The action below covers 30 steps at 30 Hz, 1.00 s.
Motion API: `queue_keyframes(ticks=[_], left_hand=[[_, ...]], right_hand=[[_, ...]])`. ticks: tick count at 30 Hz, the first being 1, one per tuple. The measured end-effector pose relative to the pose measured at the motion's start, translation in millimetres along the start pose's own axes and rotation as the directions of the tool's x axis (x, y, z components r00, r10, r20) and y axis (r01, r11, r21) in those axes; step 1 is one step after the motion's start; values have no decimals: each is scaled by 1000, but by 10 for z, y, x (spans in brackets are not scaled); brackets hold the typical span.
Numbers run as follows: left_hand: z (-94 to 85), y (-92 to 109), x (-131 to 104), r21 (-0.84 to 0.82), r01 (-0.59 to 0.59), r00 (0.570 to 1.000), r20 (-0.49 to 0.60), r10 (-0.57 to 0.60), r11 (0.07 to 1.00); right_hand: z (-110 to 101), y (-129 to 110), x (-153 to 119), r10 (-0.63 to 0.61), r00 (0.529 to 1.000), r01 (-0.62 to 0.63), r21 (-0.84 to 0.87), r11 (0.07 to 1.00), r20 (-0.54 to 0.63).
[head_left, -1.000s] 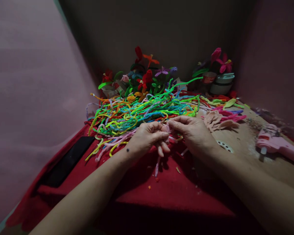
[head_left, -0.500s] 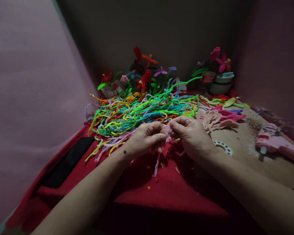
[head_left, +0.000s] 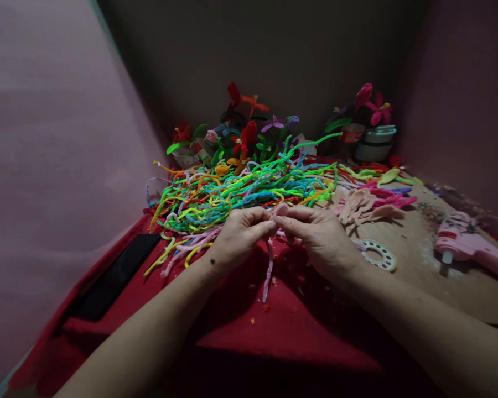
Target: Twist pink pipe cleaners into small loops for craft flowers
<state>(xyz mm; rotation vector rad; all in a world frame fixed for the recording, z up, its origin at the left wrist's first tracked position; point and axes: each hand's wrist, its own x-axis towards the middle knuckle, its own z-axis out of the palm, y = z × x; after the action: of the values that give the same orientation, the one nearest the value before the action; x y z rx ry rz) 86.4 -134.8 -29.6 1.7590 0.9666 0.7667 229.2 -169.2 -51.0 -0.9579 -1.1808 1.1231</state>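
Observation:
Above the front of the red cloth [head_left: 232, 326], my left hand [head_left: 247, 229] pinches a pink fuzzy stem [head_left: 281, 210] between thumb and fingers. From the right, my right hand [head_left: 315, 229] grips the same stem, its thumb tip close to the left one. The piece forms a small curl on top of the fingertips. A pale pink strand [head_left: 268, 271] hangs below the hands. Behind them lies a big heap of coloured fuzzy stems [head_left: 232, 193], mostly green, yellow and blue.
On the left lies a black phone-like slab [head_left: 116, 276]. At right, a brown board [head_left: 415, 265] bears a round white disc with holes [head_left: 388, 257], beige petal shapes [head_left: 359, 207] and a pink glue gun [head_left: 465, 243]. Fuzzy flowers [head_left: 244, 135] and a lidded tub [head_left: 375, 143] stand behind.
Both hands have turned slightly and their fingertips have come closer together. The pink piece now shows as a curl on top of them. More of the white disc shows beside my right wrist.

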Motion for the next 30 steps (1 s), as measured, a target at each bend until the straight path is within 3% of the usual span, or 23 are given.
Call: queue_keyframes(ticks=[4, 9, 18, 24, 30], left_hand=[[-48, 38, 19, 96, -43, 998, -35, 46, 994], [-68, 75, 5, -72, -75, 996, -47, 72, 995], [6, 29, -25, -152, -49, 990, -137, 28, 987], [57, -125, 10, -359, 48, 994, -75, -80, 932], [11, -67, 30, -308, 25, 999, -20, -33, 951]], right_hand=[[-5, 15, 0, -4, 999, 0, -85, 996, -42], [26, 0, -15, 41, 999, -37, -107, 994, 31], [44, 9, -38, 127, 986, -104, -194, 976, 111], [49, 51, -28, 144, 981, -111, -228, 967, 129], [55, 16, -28, 166, 978, -135, -227, 964, 126]])
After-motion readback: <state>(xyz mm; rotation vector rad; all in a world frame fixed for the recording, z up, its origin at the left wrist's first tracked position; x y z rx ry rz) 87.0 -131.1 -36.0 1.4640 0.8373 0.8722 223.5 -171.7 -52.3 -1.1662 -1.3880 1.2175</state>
